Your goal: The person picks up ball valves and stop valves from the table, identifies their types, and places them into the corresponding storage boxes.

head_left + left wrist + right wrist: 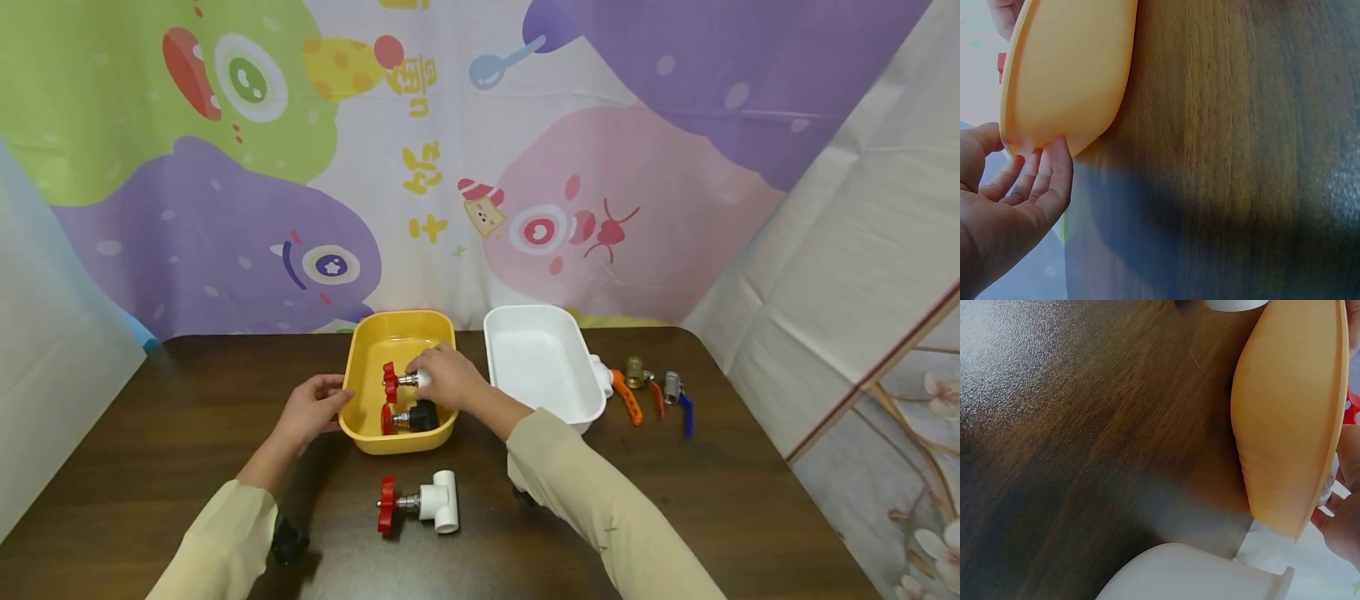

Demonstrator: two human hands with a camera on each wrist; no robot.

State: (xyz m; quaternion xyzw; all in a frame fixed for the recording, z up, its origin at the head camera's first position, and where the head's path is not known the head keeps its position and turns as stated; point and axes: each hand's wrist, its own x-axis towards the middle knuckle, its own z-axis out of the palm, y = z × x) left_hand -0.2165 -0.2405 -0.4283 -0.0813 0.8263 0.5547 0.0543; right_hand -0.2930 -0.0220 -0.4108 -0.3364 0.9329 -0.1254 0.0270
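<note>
In the head view, a yellow plastic tray [397, 447] stands near the back of the table. My left hand [311, 410] grips its left rim, thumb over the edge and fingers against the outer wall [1075, 81]. Inside the tray, my right hand [448, 375] holds a white stop valve by its body; its red handwheel [390, 382] points left. Nearer me in the same tray lies a black-bodied valve [423, 416] with a red handwheel. A white tee-shaped valve [444, 502], also with a red handwheel, lies on the table in front of the tray.
To the right of the yellow tray is a white tray [537, 367]. Beyond it lie a white valve with an orange lever [627, 398], a brass ball valve [635, 373] with a red lever and a silver one [672, 388] with a blue lever. A cartoon-printed cloth [450, 275] hangs behind.
</note>
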